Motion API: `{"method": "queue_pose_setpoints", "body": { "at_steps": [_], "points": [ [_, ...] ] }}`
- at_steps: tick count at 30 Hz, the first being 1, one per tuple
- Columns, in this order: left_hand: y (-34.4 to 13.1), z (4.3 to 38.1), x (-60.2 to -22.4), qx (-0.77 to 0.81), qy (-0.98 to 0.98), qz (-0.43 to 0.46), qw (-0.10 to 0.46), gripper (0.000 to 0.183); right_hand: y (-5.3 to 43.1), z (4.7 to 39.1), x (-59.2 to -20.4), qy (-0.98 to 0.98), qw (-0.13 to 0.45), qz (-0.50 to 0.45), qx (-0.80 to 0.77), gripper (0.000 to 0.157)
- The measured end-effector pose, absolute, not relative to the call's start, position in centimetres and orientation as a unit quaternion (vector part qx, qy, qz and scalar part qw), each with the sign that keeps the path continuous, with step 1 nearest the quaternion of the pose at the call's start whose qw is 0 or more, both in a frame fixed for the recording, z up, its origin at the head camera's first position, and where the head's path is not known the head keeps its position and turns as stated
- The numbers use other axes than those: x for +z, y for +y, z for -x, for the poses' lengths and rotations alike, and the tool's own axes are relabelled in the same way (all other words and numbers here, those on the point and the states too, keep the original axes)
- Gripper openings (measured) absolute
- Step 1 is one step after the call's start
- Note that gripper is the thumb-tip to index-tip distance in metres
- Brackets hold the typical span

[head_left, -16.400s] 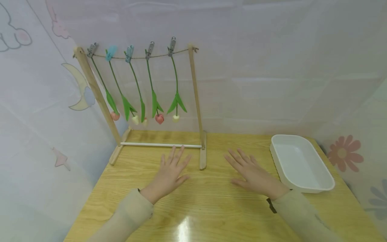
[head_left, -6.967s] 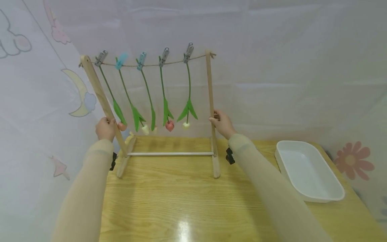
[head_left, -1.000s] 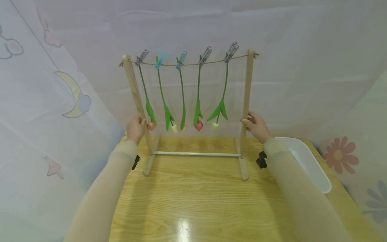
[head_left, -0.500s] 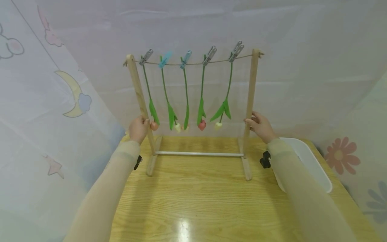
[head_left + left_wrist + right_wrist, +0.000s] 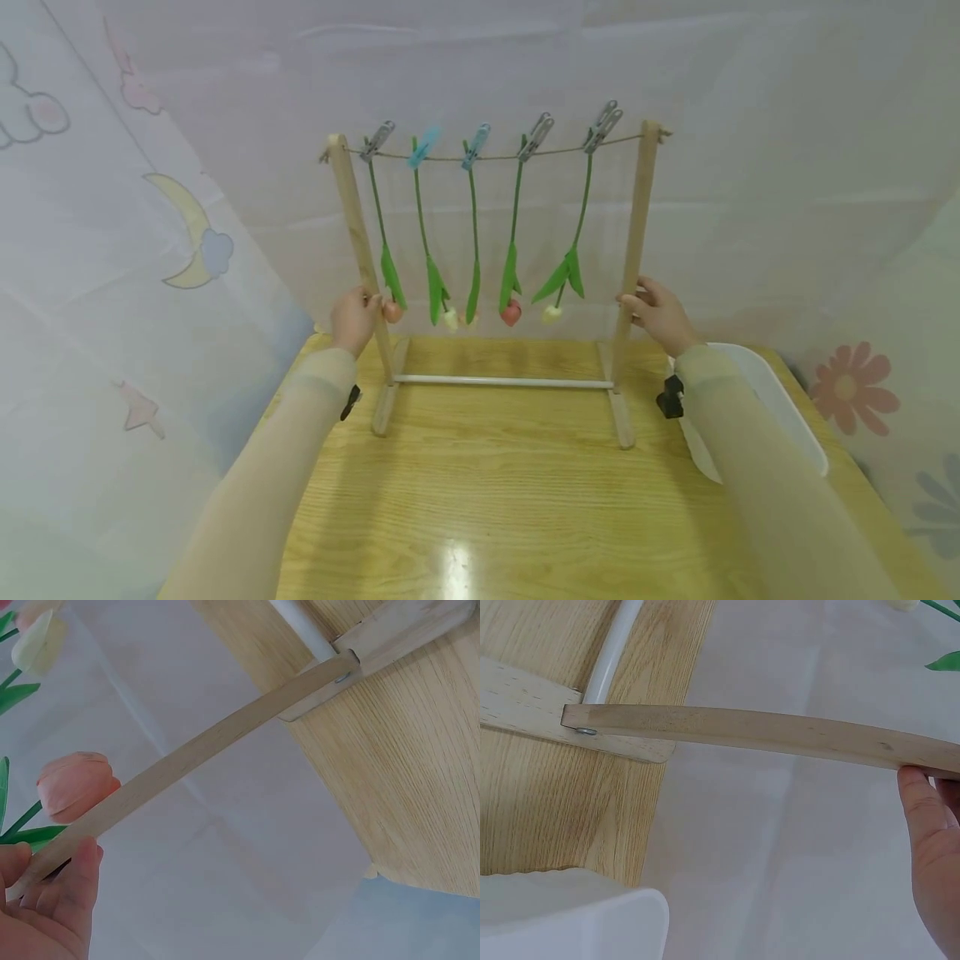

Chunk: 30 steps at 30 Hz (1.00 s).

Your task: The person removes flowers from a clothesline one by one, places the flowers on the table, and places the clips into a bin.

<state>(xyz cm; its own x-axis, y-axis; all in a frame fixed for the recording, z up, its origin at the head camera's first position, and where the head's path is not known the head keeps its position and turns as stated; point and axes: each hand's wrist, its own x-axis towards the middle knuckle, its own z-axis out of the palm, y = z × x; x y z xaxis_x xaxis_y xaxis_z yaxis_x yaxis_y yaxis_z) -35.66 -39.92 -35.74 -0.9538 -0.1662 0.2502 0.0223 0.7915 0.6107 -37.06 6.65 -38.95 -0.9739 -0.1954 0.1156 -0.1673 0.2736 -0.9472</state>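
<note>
A wooden drying rack stands on the table, its two posts joined by a white crossbar [image 5: 502, 382] low down and by a twine line on top. Grey clothespins [image 5: 377, 142] and blue clothespins [image 5: 424, 148] hold several artificial tulips upside down by their stems. My left hand [image 5: 354, 321] grips the left post [image 5: 352, 208] at the height of the peach tulip [image 5: 393, 312]; the left wrist view shows thumb and fingers on either side of the post [image 5: 187, 754]. My right hand [image 5: 663, 317] pinches the right post [image 5: 639, 208] at a similar height.
A white plastic tray [image 5: 780, 400] sits at the table's right, partly behind my right sleeve [image 5: 750, 450]. The wooden tabletop [image 5: 487, 500] stretches in front of the rack. A pale printed cloth [image 5: 450, 58] hangs behind and on the left.
Both hands, open above the table at first, have since taken hold of the posts. The rack has shifted right from the table's left side, slightly further within the last second; the tulips swing a little.
</note>
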Motion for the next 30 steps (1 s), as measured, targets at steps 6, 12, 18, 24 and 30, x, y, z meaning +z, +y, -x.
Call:
{"method": "queue_pose_setpoints", "body": {
  "at_steps": [6, 12, 18, 24, 30],
  "points": [
    [-39.85, 35.60, -35.62, -0.346, -0.928, -0.041, 0.134, 0.025, 6.87, 36.94, -39.04, 0.801, 0.017, 0.109, -0.589, 0.056],
    [-39.97, 35.32, -35.36, -0.351, -0.927, -0.040, 0.126, 0.025, 6.79, 36.72, -38.87, 0.802, 0.026, 0.102, -0.589, 0.057],
    [-40.08, 35.25, -35.41, -0.336, -0.933, -0.036, 0.125, 0.024, 6.77, 36.56, -38.75, 0.808, 0.022, 0.101, -0.580, 0.057],
    [-40.06, 35.25, -35.44, -0.342, -0.930, -0.029, 0.133, 0.023, 6.76, 36.78, -39.00, 0.815, 0.000, 0.103, -0.570, 0.057],
    [-40.08, 35.41, -35.47, -0.347, -0.928, -0.028, 0.135, 0.025, 6.69, 37.01, -39.13, 0.808, -0.009, 0.113, -0.578, 0.055]
  ]
}}
